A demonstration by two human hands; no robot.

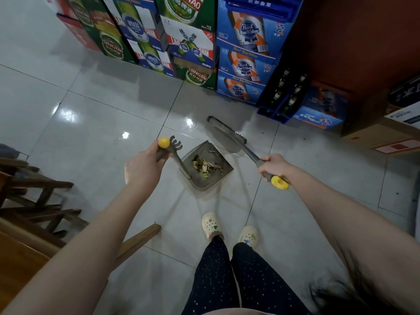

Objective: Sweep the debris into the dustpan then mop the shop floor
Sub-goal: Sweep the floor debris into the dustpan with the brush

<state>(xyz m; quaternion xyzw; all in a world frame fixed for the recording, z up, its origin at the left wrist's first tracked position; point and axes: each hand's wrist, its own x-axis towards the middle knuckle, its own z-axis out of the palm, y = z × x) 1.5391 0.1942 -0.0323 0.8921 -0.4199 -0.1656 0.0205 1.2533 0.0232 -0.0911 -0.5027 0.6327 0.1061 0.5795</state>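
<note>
**Sweeping stage: pan loaded, stray grit outstanding**

The left hand point(143, 164) is curled round the upright handle of the dustpan point(201, 186), which appears to rest on the tiled floor point(102, 123) ahead of the feet. The right hand point(273, 165) grips the broom point(227, 133) near its yellow end, with the broom head just beyond the pan mouth. Peelings and other debris point(205, 165) lie inside the pan. Dark specks point(263, 133) lie near the beer cartons point(245, 53).

Recommended: keep the pan lip flat on the tile, draw short strokes toward it, and lift it level. Mopping not yet begun.
</note>
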